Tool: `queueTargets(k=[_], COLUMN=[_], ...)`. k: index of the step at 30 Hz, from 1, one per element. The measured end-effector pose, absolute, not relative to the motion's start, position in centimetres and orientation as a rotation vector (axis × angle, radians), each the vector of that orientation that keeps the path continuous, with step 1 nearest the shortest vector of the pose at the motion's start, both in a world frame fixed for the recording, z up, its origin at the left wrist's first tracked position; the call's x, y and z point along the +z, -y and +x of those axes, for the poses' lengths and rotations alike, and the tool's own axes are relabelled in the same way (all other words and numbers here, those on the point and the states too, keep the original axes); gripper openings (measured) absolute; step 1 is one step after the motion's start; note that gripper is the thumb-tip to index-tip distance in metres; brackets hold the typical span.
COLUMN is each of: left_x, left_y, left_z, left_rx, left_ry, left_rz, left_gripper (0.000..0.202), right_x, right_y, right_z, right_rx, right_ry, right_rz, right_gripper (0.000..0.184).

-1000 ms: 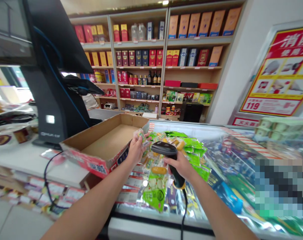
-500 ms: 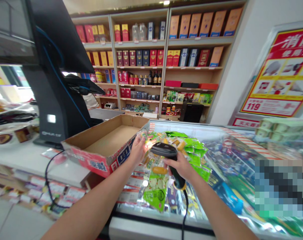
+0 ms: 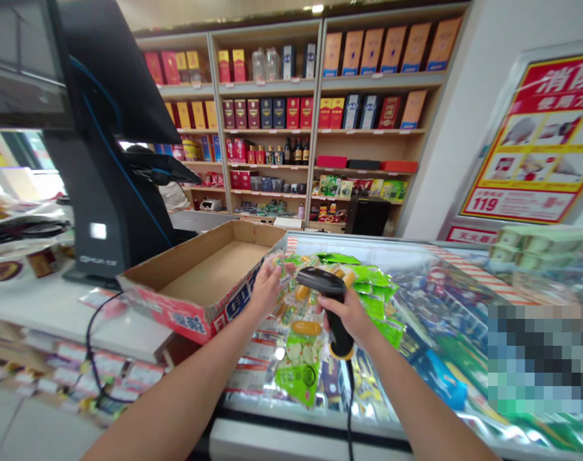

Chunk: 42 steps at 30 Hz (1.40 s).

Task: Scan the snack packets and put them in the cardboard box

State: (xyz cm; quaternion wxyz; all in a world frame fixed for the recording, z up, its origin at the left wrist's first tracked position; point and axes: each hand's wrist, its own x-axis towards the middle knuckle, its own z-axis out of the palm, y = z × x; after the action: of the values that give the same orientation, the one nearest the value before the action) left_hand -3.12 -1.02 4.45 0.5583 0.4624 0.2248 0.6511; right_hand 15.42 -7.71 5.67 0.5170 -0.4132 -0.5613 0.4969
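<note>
My right hand (image 3: 346, 314) is wrapped round the handle of a black barcode scanner (image 3: 323, 282), its head pointing left and its cable hanging down in front of the counter. In my left hand (image 3: 267, 285), the fingers pinch the edge of a clear plastic snack packet (image 3: 282, 266) beside the scanner's head. Below both hands lie packets with yellow sausage-like pieces (image 3: 305, 328) in clear wrap. Green snack bags (image 3: 298, 378) spread beneath and to the right of them on the glass top.
An open cardboard box (image 3: 209, 269) sits left of my left hand. Behind it stands a black register screen (image 3: 123, 166) on the white counter (image 3: 142, 326). Egg cartons (image 3: 536, 250) lie at the right. Shelves of boxed bottles (image 3: 282, 115) line the back wall.
The reddish light by the scanner's head is gone. My right hand has tilted the scanner slightly, its handle now more upright. My left hand stays almost in place.
</note>
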Motion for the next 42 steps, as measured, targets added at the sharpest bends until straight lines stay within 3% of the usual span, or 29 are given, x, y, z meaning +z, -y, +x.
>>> queueTargets(k=[5,11,13,18,20,26,42], left_x=[3.6,3.1,3.7,5.3,4.8,1.4,0.2], left_y=[1.4,2.5,3.1,6.7,8.5,9.8,4.5], left_z=[-3.2,-2.8,-2.7,-3.2,-3.9,-5.8,0.0], left_rx=[1.517,1.087,0.906,0.449,0.283,0.093,0.305], left_ry=[-0.692,-0.678,-0.717,-0.811,-0.798,-0.992,-1.331], left_rz=[1.61,2.423,2.604,2.866,2.952,3.024,3.069], left_gripper=[0.031,0.036,0.047,0.099,0.108,0.095,0.082], right_x=[6.4,6.7,6.6,6.6,6.6,6.8,5.7], right_y=[7.2,6.3,6.1,6.0,6.0,6.1,5.7], right_z=[16.3,17.1,17.1,17.1,17.1,17.1,17.1], right_rx=[1.203,1.134,1.132,1.134,1.137,1.158,1.158], right_ry=[0.943,0.756,0.739,0.674,0.664,0.668,0.699], right_rz=[-0.849,-0.803,-0.805,-0.793,-0.784,-0.755,-0.751], right_gripper=[0.026,0.026,0.026,0.026,0.025,0.026,0.025])
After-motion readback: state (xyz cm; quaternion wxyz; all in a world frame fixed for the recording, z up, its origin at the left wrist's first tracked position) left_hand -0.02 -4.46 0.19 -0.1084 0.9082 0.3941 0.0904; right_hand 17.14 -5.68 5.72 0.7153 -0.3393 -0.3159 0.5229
